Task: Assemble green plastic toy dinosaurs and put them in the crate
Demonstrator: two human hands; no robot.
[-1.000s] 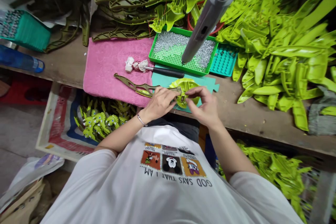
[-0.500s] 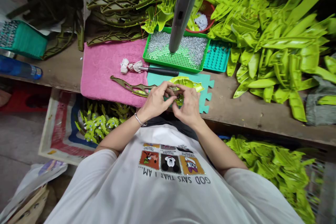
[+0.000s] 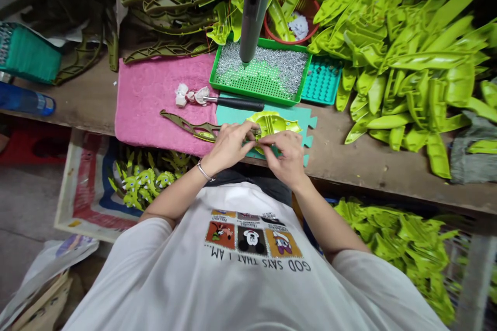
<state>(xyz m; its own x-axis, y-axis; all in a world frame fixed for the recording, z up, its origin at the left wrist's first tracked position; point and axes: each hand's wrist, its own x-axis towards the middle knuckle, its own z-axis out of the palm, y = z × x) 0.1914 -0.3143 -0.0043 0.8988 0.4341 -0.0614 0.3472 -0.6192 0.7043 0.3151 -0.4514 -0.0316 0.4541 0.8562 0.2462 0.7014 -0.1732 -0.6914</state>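
Observation:
A long olive-brown plastic piece [image 3: 190, 125] lies across the pink cloth, its right end under my left hand [image 3: 232, 144], whose fingers are wrapped round it. It meets a lime-green shell [image 3: 274, 123], hollow side up, on the teal foam mat [image 3: 305, 114]. My right hand [image 3: 285, 152] is pinched at the shell's near edge, fingertips close to my left thumb; what they grip is too small to make out. Just beyond lies a black-handled tool [image 3: 240, 102] with a white-and-red wrapped end. A grey powered driver [image 3: 254, 15] hangs above the green tray of screws [image 3: 260, 95].
Lime-green parts [image 3: 407, 62] heap at the right, olive parts [image 3: 174, 5] at the back left. A red bowl [image 3: 314, 28] stands behind the tray. Below the bench edge are a crate [image 3: 64, 201] and more green parts [image 3: 396, 248]. A blue bottle [image 3: 27, 101] lies far left.
My right hand has shifted slightly right and turned, uncovering more of the green shell. The hanging driver appears further left and higher in view.

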